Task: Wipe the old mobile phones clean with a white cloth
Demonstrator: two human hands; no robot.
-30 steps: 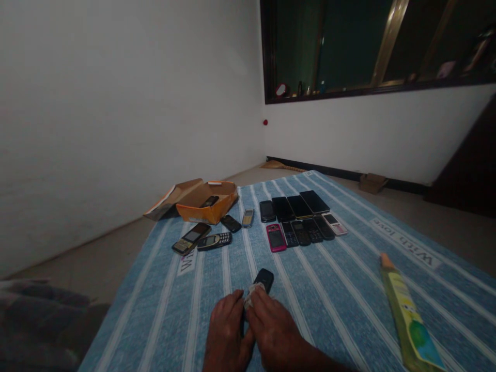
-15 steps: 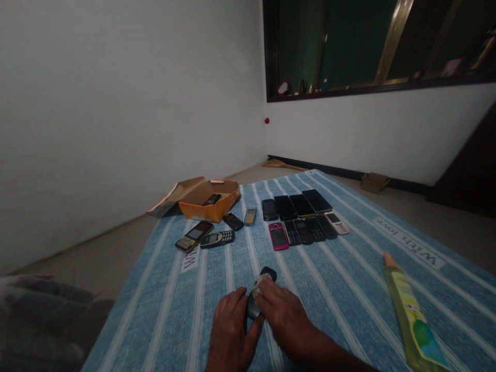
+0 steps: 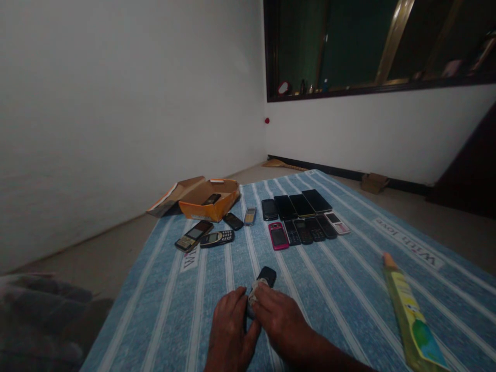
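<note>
A dark mobile phone (image 3: 267, 276) lies on the striped blue cloth (image 3: 163, 310) close in front of me, its near part covered by my hands. My left hand (image 3: 229, 323) grips its left side, fingers along the edge and thumb at the near end. Bunched under the fingers of my right hand (image 3: 279, 315) is a small pale cloth (image 3: 253, 290), pressed onto the phone's face. Beyond them lie a pink phone (image 3: 279, 236) and, to the left, a dark keypad phone (image 3: 217, 238).
Several phones stand in two rows around a black smartphone (image 3: 316, 200). An open orange box (image 3: 209, 209) with a phone (image 3: 212, 199) inside sits at the far left, more phones before it. A bottle of yellow-green liquid (image 3: 413, 315) lies at the right.
My right hand has slid slightly nearer and to the left over the phone, with the pale cloth under its fingers. My left hand has stayed nearly still.
</note>
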